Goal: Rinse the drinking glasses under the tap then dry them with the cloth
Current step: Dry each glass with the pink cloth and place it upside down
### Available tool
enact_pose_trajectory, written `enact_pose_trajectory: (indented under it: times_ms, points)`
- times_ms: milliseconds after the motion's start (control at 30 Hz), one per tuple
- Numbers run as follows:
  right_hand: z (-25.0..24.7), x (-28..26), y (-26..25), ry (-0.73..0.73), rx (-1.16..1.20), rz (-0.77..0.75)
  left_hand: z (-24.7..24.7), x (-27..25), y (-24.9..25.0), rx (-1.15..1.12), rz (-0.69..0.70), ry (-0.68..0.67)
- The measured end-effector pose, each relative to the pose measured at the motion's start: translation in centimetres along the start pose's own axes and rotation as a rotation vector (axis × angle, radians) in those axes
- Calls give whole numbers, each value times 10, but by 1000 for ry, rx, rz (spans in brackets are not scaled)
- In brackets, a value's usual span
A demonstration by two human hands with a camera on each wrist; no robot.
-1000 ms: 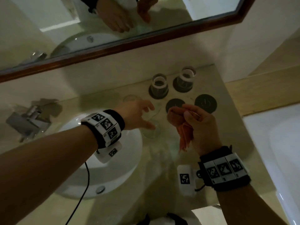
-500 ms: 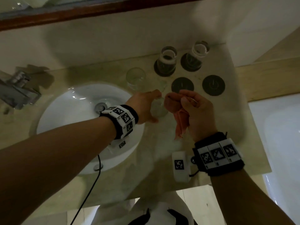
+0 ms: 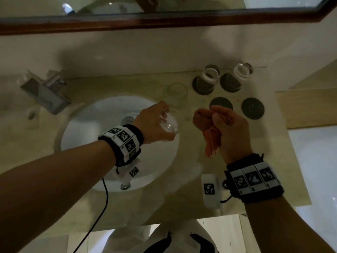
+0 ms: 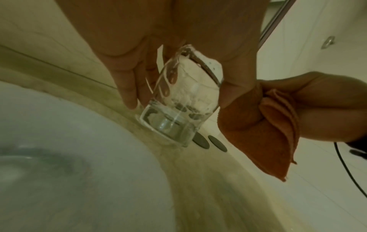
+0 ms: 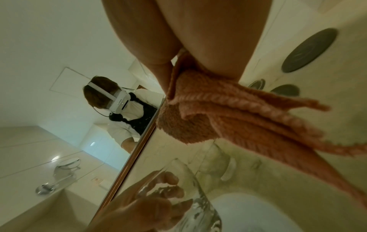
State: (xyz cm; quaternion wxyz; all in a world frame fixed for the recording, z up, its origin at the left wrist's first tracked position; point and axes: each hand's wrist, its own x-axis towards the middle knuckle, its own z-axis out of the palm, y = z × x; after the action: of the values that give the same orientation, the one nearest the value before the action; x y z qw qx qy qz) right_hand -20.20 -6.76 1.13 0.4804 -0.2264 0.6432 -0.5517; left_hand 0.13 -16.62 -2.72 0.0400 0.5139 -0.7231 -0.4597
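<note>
The left hand (image 3: 155,125) wraps its fingers round a clear drinking glass (image 3: 170,123), lifted off the counter (image 3: 182,198) at the sink's (image 3: 82,136) right rim. Just right of it, the right hand (image 3: 228,130) clutches a bunched orange cloth (image 3: 211,143), hanging below the fist. A second glass (image 3: 177,92) stands beyond the left hand

No readable text, brand or number anywhere. Only black-and-white square marker codes on both wrist bands (image 3: 124,141) (image 3: 253,179); coasters' (image 3: 252,108) marks too dim to read.
</note>
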Motion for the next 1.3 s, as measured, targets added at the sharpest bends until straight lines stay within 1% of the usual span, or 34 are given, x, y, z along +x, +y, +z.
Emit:
enact_pose_trajectory:
  times_ms: [100,200,300,367,467,567,700,767,800,867,933,967,1000,1033,1100,1200,1267,1300]
  points:
    - [25,-6,-3,-45,-35,-19,-28,-18,-15,19,-1,37]
    - [51,-14,-8,-99,-59,-34,-54,-37,-30,98,-21,32]
    - [77,-21,-16,-152,-74,-63,-75,-57,-41,128,-21,47]
    - [94,-29,-24,-224,-103,-96,-88,-70,-45,128,-11,59]
    - [122,-42,-38,-375,-216,-161,-104,-88,-44,178,29,60]
    - [147,-54,-49,-484,-327,-227,-120,-101,-35,340,86,58]
    - [163,-61,-52,-514,-415,-330,-139,-116,-25,593,122,63]
    - [167,-64,-53,-511,-424,-347,-146,-121,-23,653,130,77]
    - [170,-67,-53,-504,-433,-356,-149,-123,-23,645,130,90]
    - [174,-72,-51,-485,-456,-410,-152,-126,-21,552,129,125]
    - [178,-75,-47,-448,-552,-508,-152,-128,-17,460,151,146]
    - [180,-76,-46,-424,-604,-534,-152,-129,-15,429,158,152]
    - [181,-78,-45,-416,-620,-530,-152,-130,-13,402,161,158]
    - [181,-81,-46,-434,-610,-506,-153,-131,-11,371,162,166]
    - [178,-85,-50,-517,-611,-461,-155,-134,-11,318,163,177]
    - [169,-90,-56,-682,-583,-324,-157,-139,-9,267,163,131]
    - [162,-89,-59,-756,-574,-272,-156,-140,-7,252,179,113]
    - [159,-88,-61,-788,-616,-266,-156,-140,-5,244,184,110]
